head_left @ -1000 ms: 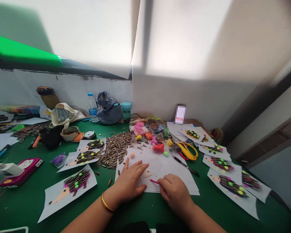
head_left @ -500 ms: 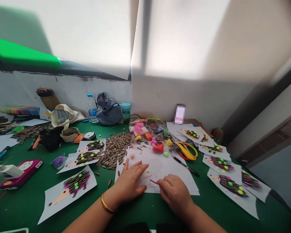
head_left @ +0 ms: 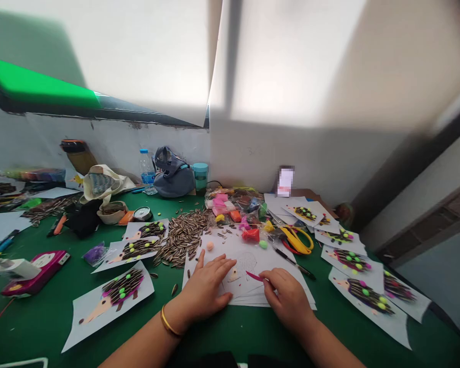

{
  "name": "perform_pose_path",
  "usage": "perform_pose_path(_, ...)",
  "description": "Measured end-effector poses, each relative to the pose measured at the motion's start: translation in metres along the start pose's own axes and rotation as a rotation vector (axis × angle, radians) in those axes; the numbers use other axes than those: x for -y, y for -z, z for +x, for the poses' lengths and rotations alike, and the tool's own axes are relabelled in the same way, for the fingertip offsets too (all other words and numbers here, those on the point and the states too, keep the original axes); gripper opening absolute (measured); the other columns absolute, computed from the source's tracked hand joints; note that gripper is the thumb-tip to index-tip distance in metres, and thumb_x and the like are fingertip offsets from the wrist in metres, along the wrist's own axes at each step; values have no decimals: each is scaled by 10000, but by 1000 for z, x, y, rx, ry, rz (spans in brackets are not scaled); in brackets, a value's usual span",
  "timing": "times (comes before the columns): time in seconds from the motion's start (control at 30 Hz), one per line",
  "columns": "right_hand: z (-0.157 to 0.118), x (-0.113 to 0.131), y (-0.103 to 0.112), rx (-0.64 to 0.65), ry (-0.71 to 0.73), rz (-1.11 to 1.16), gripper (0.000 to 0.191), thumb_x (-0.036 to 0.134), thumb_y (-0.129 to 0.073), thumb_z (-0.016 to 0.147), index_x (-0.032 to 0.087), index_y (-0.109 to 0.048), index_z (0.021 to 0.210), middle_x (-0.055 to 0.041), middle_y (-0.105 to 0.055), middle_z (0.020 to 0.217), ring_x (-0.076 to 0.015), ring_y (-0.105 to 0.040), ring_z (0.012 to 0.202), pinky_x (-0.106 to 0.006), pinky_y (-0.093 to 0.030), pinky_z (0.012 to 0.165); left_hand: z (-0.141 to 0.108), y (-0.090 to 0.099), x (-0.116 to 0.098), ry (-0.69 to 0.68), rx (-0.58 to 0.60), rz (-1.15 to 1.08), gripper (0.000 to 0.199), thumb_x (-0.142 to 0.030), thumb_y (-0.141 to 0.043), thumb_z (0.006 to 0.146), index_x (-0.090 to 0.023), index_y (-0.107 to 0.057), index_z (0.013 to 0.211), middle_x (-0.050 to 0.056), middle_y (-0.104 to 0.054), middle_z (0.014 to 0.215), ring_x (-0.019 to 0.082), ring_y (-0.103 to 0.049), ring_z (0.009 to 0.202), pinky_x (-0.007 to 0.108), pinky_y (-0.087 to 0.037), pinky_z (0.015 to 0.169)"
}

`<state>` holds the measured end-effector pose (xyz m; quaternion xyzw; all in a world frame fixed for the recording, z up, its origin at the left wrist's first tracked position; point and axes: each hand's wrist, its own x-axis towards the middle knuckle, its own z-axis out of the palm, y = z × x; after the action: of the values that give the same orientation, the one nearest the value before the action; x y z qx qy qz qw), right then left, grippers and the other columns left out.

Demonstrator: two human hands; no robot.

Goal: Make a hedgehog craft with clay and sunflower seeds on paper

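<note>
A white sheet of paper point(head_left: 271, 259) on a stack bears a pencil-drawn hedgehog point(head_left: 248, 262) with a small patch of peach clay at its face. My left hand point(head_left: 211, 282) lies flat on the sheet, fingers spread, left of the drawing. Pinched in my right hand point(head_left: 286, 295) is a thin magenta clay tool point(head_left: 254, 276), its pointed end over the drawing's lower right part. I cannot tell whether the tip touches the paper. A peach clay ball point(head_left: 210, 246) sits on the sheet above my left hand.
Sunflower seeds point(head_left: 184, 232) are heaped left of the paper. Bagged coloured clay point(head_left: 235, 204) lies behind it. Yellow scissors point(head_left: 297, 240) and a black pen point(head_left: 294, 262) are at right. Hedgehog pictures point(head_left: 111, 306) flank both sides. A magenta power strip point(head_left: 38, 281) is far left.
My right hand has moved slightly up and right, and the clay tool has turned so more of its blade shows. My left hand stays in place on the paper.
</note>
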<state>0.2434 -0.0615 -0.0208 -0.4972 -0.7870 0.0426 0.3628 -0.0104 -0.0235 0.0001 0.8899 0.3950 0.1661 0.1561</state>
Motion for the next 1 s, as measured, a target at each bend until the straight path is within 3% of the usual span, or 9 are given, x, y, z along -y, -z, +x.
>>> perform_pose_path(0.37,0,6,-10,8,40,44,246,115,-426,913,200,-620,1038,-60,-645,856,-209,-586,793,-335,-460,704,2,-1,6,-27,-85,35,543,-380,-688,829,-282,-506,1331,82,-566,1383,276,-494,1300,609,-2,1179)
perform_pose_path(0.47,0,9,-10,9,41,65,239,115,-427,922,201,-610,1051,-57,-646,863,-205,-582,794,-334,-458,700,5,0,-1,31,-146,27,439,-397,-749,779,-252,-615,1172,68,-637,1226,272,-566,1175,592,-159,1147)
perform_pose_path(0.57,1,14,-9,17,60,88,250,120,-427,937,209,-598,1096,-57,-645,877,-203,-576,797,-331,-456,693,8,-1,-10,146,-207,-35,291,-422,-770,757,-246,-682,971,43,-664,1027,254,-599,1025,466,-396,963)
perform_pose_path(0.73,1,19,-9,22,109,88,270,122,-431,944,210,-578,1152,-58,-641,895,-197,-568,796,-326,-457,688,12,-1,-19,243,-257,-163,181,-412,-756,778,-258,-703,858,12,-660,917,236,-598,964,400,-393,886)
perform_pose_path(1.0,0,21,-10,35,140,73,273,118,-428,950,207,-581,1158,-60,-630,868,-196,-566,784,-322,-456,672,15,0,-18,245,-233,-311,114,-341,-704,832,-244,-728,776,7,-660,849,188,-610,860,342,-396,829)
